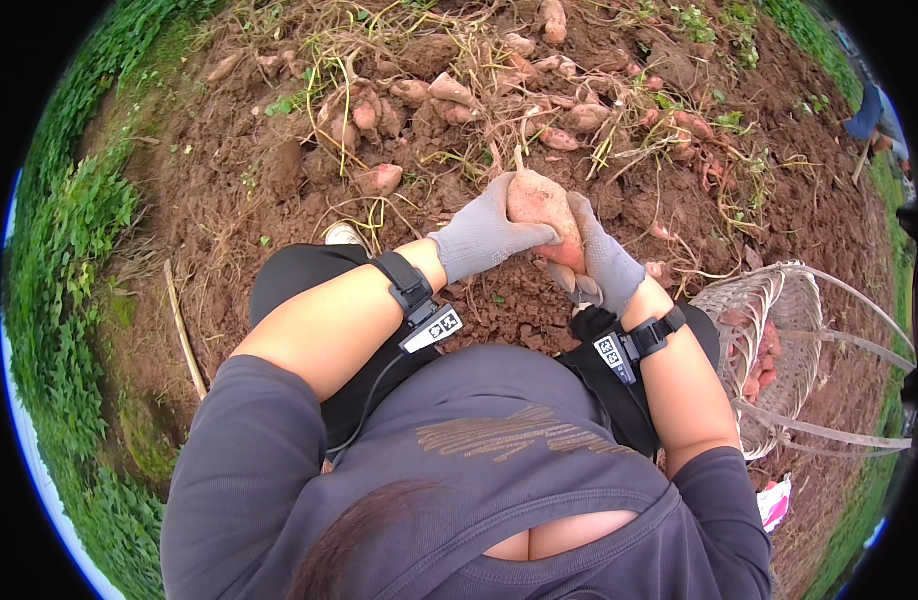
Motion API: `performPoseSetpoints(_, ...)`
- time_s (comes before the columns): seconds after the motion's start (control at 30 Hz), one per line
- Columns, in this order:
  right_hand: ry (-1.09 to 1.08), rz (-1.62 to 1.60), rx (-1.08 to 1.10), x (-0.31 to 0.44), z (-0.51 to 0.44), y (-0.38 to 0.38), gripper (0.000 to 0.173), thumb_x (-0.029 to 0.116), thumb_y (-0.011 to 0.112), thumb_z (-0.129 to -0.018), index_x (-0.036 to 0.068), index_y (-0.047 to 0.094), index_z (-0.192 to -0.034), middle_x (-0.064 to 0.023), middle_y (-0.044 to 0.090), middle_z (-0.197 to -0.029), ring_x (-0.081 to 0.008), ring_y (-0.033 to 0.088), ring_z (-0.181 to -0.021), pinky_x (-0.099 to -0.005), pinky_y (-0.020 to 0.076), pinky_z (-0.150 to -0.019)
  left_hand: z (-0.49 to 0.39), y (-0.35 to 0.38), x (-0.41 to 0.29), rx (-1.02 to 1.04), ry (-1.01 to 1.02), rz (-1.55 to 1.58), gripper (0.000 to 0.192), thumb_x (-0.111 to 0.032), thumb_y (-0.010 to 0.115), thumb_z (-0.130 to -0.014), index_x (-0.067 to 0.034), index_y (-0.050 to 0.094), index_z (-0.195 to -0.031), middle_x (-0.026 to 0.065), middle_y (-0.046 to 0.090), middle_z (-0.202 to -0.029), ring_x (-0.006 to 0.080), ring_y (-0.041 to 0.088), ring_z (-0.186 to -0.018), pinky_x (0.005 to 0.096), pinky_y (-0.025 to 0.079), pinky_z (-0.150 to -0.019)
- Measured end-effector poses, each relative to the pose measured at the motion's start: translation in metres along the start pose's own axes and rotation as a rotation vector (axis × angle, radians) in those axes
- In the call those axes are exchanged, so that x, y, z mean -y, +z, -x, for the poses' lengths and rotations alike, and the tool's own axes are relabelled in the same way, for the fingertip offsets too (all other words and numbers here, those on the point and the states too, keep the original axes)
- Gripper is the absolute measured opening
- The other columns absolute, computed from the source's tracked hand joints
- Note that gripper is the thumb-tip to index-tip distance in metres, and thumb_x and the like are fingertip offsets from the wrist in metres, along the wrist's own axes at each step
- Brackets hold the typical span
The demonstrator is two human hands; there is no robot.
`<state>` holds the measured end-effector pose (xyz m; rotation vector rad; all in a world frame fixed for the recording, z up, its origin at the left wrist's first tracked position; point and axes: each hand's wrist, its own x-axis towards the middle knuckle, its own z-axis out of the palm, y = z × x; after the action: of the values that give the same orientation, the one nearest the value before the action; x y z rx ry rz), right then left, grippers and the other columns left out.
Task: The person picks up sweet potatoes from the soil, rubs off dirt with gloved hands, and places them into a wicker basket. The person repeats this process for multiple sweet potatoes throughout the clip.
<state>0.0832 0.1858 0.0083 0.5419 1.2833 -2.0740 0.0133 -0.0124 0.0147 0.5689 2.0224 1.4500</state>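
Observation:
A large pinkish sweet potato (540, 202) with soil on its skin is held between my two gloved hands, in front of my knees. My left hand (489, 229), in a grey knit work glove, grips its left side with the thumb across the front. Around its right side and lower end curl the fingers of my right hand (605, 255), gloved the same way. A thin root or stem stub sticks up from the tuber's top. Just beyond, several dug sweet potatoes (451, 90) lie on the brown soil among cut vines (346, 82).
At my right stands a woven basket (804, 360) with long handle strips, holding several sweet potatoes (763, 360). A single sweet potato (384, 178) rests on the soil ahead. Left of me lie a stick (182, 330) and green vines (68, 300). Another person (875, 120) is at the far right.

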Motion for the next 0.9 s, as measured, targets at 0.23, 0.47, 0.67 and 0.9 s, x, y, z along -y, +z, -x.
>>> performPoseSetpoints(0.23,0.145,-0.085,0.062,0.003,0.011,0.008,0.076,0.084,0.03,-0.095,0.015,0.062,-0.093,-0.0001,0.047,-0.049,-0.008,0.034,-0.031,-0.0209,0.0247,-0.03,-0.006,0.014,0.017,-0.265,-0.008,0.035,0.064,-0.044,0.056,-0.103,0.003,0.043,-0.145,0.0235,0.065,-0.124,0.0293,0.065,-0.116,0.0377,0.05,-0.099)
performPoseSetpoints(0.47,0.058,-0.085,-0.162,0.013,0.022,0.009,0.072,0.082,0.037,-0.095,0.014,0.061,-0.091,0.0005,0.049,-0.049,-0.0071,0.034,-0.03,-0.0194,0.0279,-0.029,-0.02,0.009,0.016,-0.058,0.06,0.017,0.069,-0.032,0.052,-0.106,0.0,0.023,-0.159,0.0255,0.054,-0.143,0.0286,0.054,-0.133,0.0348,0.042,-0.111)
performPoseSetpoints(0.67,0.133,-0.245,-0.136,0.008,0.03,0.004,0.073,0.084,0.043,-0.091,0.013,0.062,-0.089,0.0032,0.054,-0.054,-0.0026,0.042,-0.034,-0.0155,0.0326,-0.032,-0.016,0.023,0.022,0.082,0.01,-0.168,0.111,-0.027,0.076,-0.088,-0.001,-0.003,-0.163,0.0246,0.055,-0.144,0.0289,0.063,-0.123,0.0335,0.049,-0.104)
performPoseSetpoints(0.9,0.028,-0.358,-0.225,0.01,0.042,0.007,0.077,0.089,0.04,-0.087,0.015,0.062,-0.091,0.0039,0.05,-0.056,-0.0042,0.042,-0.037,-0.0183,0.0347,-0.033,-0.028,0.004,0.024,-0.311,-0.171,0.341,0.041,-0.024,0.048,-0.108,0.0,0.054,-0.141,0.0115,0.073,-0.097,0.0165,0.068,-0.08,0.0284,0.056,-0.076)
